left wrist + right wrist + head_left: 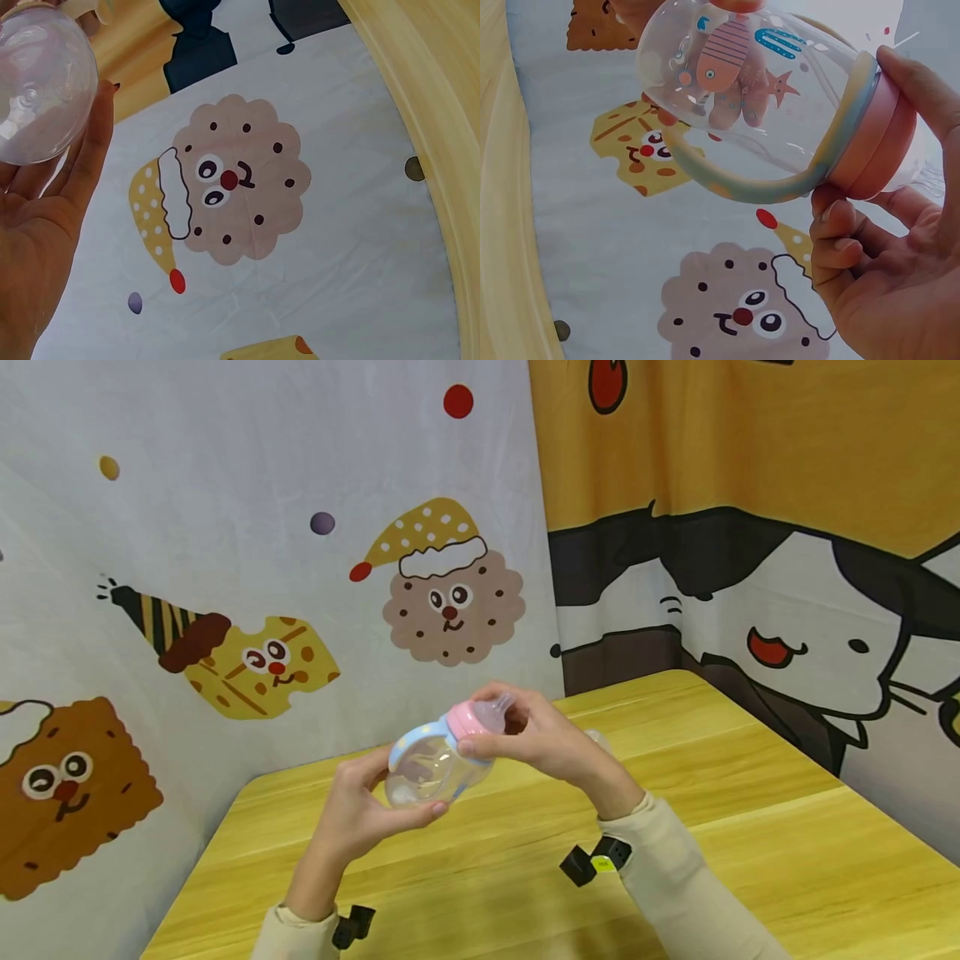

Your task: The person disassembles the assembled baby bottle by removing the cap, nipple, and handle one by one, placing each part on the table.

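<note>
A clear baby bottle is held tilted above the table, its teat towards the upper right. My left hand grips the round body, thumb in front and fingers behind. In the left wrist view only the bottle's rounded base shows, beside the palm. My right hand pinches the pink collar between thumb and fingers. A pale blue and yellow handle curves out from the neck. Through the right wrist view I see a pink fish print on the body.
The yellow wood-grain table lies below both hands. Partly hidden behind my right wrist is a small clear object on the table. A cartoon-printed curtain hangs behind the table and along its right side.
</note>
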The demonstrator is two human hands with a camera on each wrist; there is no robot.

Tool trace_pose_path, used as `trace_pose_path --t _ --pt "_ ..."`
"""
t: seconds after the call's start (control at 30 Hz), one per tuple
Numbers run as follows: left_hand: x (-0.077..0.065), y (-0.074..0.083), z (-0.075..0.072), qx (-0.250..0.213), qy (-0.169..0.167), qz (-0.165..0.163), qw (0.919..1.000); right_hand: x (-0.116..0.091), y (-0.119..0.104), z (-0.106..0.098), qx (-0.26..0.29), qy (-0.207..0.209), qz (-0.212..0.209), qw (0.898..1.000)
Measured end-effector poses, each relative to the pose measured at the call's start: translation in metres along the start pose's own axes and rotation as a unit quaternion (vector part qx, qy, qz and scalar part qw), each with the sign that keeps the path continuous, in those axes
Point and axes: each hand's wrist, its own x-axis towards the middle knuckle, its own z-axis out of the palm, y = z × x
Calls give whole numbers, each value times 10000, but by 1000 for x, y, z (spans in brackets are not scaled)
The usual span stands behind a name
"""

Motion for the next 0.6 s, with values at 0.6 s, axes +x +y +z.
trace_pose_path --t 0.6 --pt "1 0 -2 -175 -218 17 9996 1 5 -3 -29 -262 -103 9996"
